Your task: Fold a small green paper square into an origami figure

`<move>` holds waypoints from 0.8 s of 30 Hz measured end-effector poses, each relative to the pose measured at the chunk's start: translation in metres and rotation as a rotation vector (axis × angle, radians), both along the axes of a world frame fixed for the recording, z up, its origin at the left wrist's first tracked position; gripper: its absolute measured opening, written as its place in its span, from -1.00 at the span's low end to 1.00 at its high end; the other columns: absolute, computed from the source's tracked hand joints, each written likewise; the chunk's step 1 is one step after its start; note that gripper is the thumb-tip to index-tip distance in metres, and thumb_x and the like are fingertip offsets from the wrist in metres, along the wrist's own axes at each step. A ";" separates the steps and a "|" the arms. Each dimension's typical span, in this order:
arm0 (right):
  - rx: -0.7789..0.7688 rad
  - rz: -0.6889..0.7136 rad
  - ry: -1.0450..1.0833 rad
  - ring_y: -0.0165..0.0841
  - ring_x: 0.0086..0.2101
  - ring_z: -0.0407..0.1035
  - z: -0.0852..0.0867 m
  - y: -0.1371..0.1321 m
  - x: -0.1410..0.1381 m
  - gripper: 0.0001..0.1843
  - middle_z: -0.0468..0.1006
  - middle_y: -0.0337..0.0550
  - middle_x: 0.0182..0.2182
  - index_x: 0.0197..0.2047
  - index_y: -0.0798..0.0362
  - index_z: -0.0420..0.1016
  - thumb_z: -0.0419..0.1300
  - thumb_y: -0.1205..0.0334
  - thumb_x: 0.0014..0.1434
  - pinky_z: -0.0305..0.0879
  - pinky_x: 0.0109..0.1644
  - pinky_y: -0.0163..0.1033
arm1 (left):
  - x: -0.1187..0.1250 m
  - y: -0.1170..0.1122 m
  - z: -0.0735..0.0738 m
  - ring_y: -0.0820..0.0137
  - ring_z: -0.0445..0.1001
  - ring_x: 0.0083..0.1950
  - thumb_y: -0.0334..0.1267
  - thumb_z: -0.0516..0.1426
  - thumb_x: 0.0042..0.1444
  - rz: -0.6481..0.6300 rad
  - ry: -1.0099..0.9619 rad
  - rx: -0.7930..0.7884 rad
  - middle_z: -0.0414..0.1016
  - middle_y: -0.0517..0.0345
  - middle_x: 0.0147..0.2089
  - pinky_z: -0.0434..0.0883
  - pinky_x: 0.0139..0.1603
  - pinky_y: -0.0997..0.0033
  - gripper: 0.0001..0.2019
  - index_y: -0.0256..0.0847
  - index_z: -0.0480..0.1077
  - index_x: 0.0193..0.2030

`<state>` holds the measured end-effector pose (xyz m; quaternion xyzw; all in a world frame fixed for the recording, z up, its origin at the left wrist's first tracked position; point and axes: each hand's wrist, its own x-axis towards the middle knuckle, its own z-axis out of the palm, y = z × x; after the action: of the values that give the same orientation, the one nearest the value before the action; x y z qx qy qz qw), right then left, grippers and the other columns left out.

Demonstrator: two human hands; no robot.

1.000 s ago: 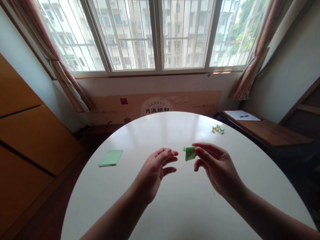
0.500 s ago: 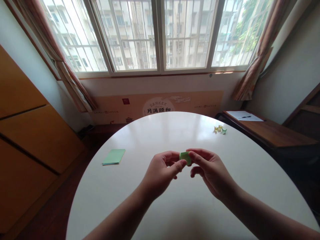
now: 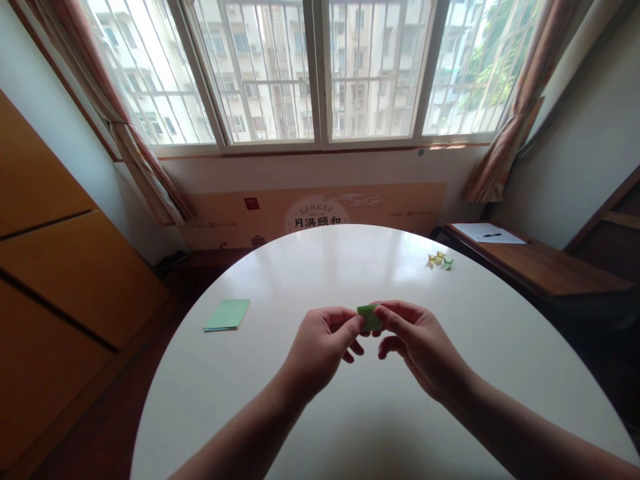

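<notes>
Between my two hands is a small folded piece of green paper [image 3: 369, 318], held up above the white round table [image 3: 320, 427]. My left hand [image 3: 325, 343] pinches its left edge between thumb and fingers. On the opposite side, my right hand [image 3: 417, 337] grips the upper right corner with thumb and forefinger, its lower fingers curled loosely. The fingertips hide parts of the paper's edges. To the left lies a stack of square green paper [image 3: 227, 315]. Several small folded paper figures [image 3: 440, 260], yellow and green, rest at the table's far right.
Beyond the table's right edge stands a brown wooden surface [image 3: 560, 267] with a white sheet [image 3: 487, 233] and a dark pen [image 3: 493, 235] on it. A printed cardboard panel [image 3: 220, 210] leans below the window. Wooden cabinets [image 3: 60, 280] stand at the left.
My left thumb has slid left along the green paper, which now looks flatter and more squarely turned to view. The hands otherwise stay in nearly the same place.
</notes>
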<state>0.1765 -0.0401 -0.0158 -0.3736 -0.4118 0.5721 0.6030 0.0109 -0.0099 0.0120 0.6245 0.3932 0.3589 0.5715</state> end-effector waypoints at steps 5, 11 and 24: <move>0.048 -0.031 -0.030 -0.30 -0.38 0.43 -0.003 0.001 0.002 -0.74 0.64 -0.08 -0.40 -0.19 0.05 0.70 0.44 0.10 0.07 0.42 -0.49 -0.32 | -0.001 0.000 -0.002 0.34 0.50 -0.43 -0.13 0.20 0.17 -0.033 0.038 0.062 0.60 -0.01 -0.38 0.39 -0.50 0.46 -0.73 -0.32 0.63 -0.26; 0.170 -0.069 -0.132 -0.31 -0.41 0.43 -0.003 0.000 0.003 -0.78 0.64 -0.08 -0.41 -0.18 0.04 0.71 0.43 0.15 0.09 0.47 -0.51 -0.29 | -0.006 0.002 0.001 0.28 0.54 -0.31 -0.13 0.24 0.17 0.016 0.111 0.249 0.64 -0.02 -0.32 0.44 -0.42 0.44 -0.73 -0.28 0.63 -0.15; 0.330 -0.047 -0.154 -0.38 -0.42 0.48 0.003 -0.009 0.002 -0.84 0.62 -0.15 -0.32 -0.13 -0.08 0.70 0.36 0.26 0.20 0.54 -0.46 -0.31 | -0.006 -0.009 0.010 0.36 0.49 -0.44 -0.19 0.28 0.10 0.099 0.060 0.338 0.62 0.05 -0.42 0.43 -0.50 0.47 -0.82 -0.27 0.64 -0.28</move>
<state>0.1790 -0.0490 -0.0127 -0.3219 -0.5364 0.4519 0.6360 0.0048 -0.0187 0.0221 0.7020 0.3745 0.4288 0.4279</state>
